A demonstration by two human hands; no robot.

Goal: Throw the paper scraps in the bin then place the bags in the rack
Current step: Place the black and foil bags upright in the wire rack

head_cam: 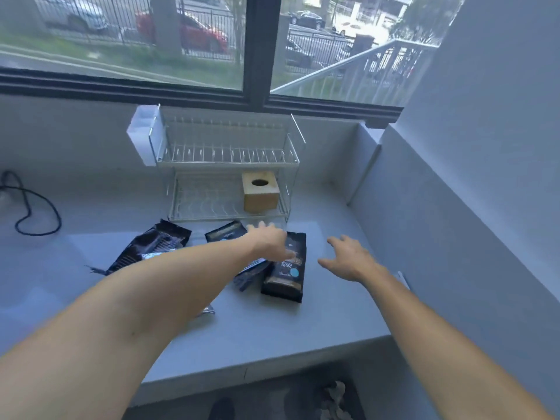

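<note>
Several dark, glossy foil bags lie on the pale grey table [318, 322] just in front of the white two-tier wire rack [230, 165]. The fullest, a black block-shaped bag with a blue round sticker [286, 278], lies flat near the middle; a crumpled black foil bag [154, 247] lies to its left, and a smaller flat black pouch [225, 233] sits nearest the rack.

The left hand [269, 241] reaches across with fingers spread, over the top end of the block-shaped bag, gripping nothing; whether it touches the bag I cannot tell. The right hand [348, 259] hovers open and empty beside that bag.

The full bag looks firm and moderately heavy, with slick film, so a pinch across its narrow sides should hold best. The crumpled one looks limp and light; its edge would do. A tan wooden box with a round hole [260, 190] occupies the right of the lower tier.
</note>
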